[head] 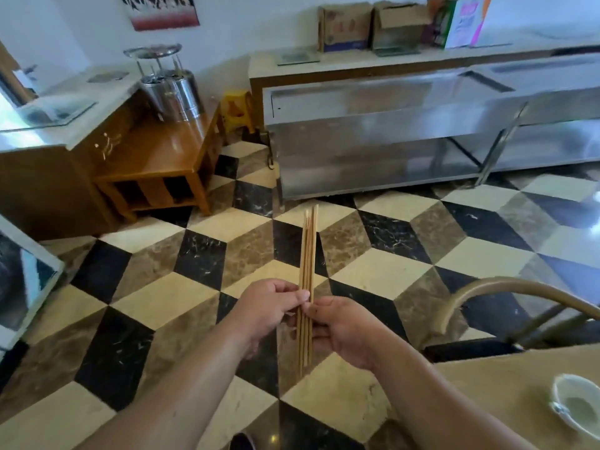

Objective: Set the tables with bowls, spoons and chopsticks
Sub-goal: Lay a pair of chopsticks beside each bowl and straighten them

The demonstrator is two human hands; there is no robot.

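Room: checkered floor of black, cream and brown tiles.
Chopsticks: centre of the frame, a pale wooden bundle held upright above the floor; about four, though the exact count is unclear.
Left hand: thumb and fingers closed on the bundle from the left.
Right hand: fingers curled round the lower part from the right.
Bowl: one, white, at lower right on the tan table.
Chair: one, with a curved back, beside that table.
Behind: steel counter at upper right; wooden side table at upper left, bearing a steel container.
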